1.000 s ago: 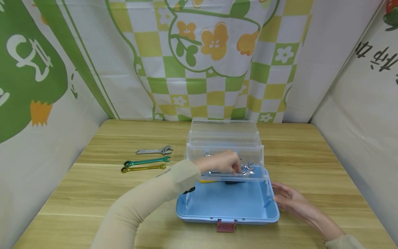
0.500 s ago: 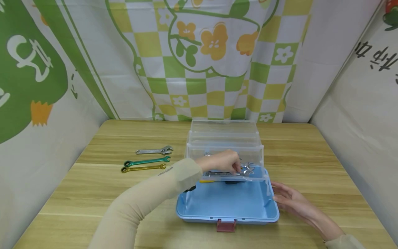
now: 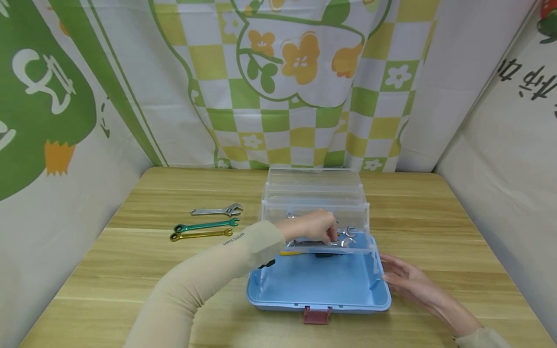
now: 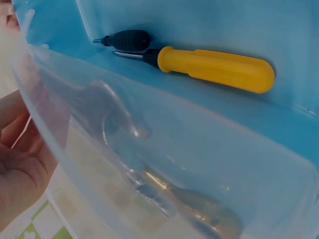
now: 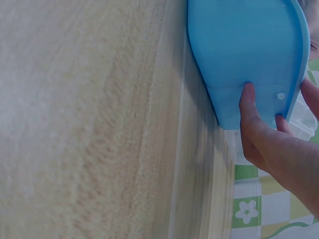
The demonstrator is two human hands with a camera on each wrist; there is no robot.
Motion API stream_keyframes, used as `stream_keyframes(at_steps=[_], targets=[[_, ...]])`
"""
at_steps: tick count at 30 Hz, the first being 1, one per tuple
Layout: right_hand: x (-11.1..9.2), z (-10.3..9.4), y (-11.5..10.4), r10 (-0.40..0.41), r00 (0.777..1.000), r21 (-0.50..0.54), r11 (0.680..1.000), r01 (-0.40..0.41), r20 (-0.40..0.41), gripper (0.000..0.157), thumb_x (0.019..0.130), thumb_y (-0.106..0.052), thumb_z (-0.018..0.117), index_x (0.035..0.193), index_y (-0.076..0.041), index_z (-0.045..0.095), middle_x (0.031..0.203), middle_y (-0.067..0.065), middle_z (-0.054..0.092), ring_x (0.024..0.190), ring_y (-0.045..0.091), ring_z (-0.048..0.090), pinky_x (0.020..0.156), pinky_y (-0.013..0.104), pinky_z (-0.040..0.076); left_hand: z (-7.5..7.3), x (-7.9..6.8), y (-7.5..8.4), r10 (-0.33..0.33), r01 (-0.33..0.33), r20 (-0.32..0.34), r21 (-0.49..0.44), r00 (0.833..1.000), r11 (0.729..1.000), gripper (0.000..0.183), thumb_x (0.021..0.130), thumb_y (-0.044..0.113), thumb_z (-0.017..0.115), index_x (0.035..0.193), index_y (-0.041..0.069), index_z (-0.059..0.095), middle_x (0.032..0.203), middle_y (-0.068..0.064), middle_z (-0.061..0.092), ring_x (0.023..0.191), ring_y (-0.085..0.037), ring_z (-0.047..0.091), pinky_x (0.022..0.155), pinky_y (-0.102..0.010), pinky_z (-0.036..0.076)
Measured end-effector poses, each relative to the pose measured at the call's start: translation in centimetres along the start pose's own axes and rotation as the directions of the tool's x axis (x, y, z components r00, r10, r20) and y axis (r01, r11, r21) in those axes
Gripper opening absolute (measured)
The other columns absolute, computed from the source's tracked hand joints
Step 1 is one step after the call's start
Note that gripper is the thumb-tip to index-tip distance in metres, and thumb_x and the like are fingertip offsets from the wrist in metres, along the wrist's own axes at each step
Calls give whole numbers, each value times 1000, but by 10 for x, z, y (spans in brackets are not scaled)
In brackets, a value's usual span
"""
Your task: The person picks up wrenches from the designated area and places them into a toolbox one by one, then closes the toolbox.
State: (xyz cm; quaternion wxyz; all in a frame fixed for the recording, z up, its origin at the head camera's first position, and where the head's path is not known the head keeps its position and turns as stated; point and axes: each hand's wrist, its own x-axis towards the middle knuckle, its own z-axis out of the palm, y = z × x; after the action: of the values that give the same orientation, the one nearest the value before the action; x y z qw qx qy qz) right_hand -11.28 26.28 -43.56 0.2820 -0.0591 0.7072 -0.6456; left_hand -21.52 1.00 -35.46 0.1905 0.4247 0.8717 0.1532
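In the head view my left hand (image 3: 315, 226) reaches down into the clear tray (image 3: 315, 212) of a blue toolbox (image 3: 322, 285). Its fingertips pinch a silver wrench (image 3: 345, 242) near the tray's front wall. Another silver wrench (image 3: 348, 231) lies just behind. Seen from the left wrist, the cloudy tray wall partly covers the hand (image 4: 25, 159) and the metal tools inside. My right hand (image 3: 409, 278) rests against the toolbox's right side. In the right wrist view its extended fingers (image 5: 249, 104) touch the outer blue wall, thumb near the rim.
On the table's left lie an adjustable wrench (image 3: 215, 210), a green ratchet wrench (image 3: 206, 225) and a gold ratchet wrench (image 3: 201, 235). A yellow-handled screwdriver (image 4: 214, 69) and a black-handled screwdriver (image 4: 129, 40) lie in the toolbox below the tray. A maroon latch (image 3: 316, 315) hangs in front.
My left hand has shifted very slightly in the tray, and the silver wrench at its fingers now shows more along the front wall. The right hand stays in place.
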Motion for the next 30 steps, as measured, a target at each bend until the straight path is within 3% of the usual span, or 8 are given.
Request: stream_keyframes(at_steps=[14,23,30], targets=[[1,1,0,8,1000,-11,1000,-8,-9,67,92,-16,47,138,7,5,140,33,6,126,41,23,95,37,37,4,2,-2,8,-7,-29,50,1000,999,13,70,1,71,82,7,71,80,-2,68,74,-8,60,67,-10,43],[0,0,0,1,1000,-2,1000,-1,-11,66,92,-15,46,138,7,3,139,34,6,125,40,25,95,37,38,-2,-3,-6,-18,22,48,-94,999,995,14,76,0,66,89,4,68,84,-2,65,72,-6,56,63,-12,44],[0,1,0,-1,1000,-13,1000,1,-16,67,92,-15,46,138,7,3,139,34,6,126,41,23,95,37,37,-8,-13,-12,62,-57,25,-173,998,983,15,80,3,63,94,4,68,91,-5,66,79,-8,57,69,-16,45]])
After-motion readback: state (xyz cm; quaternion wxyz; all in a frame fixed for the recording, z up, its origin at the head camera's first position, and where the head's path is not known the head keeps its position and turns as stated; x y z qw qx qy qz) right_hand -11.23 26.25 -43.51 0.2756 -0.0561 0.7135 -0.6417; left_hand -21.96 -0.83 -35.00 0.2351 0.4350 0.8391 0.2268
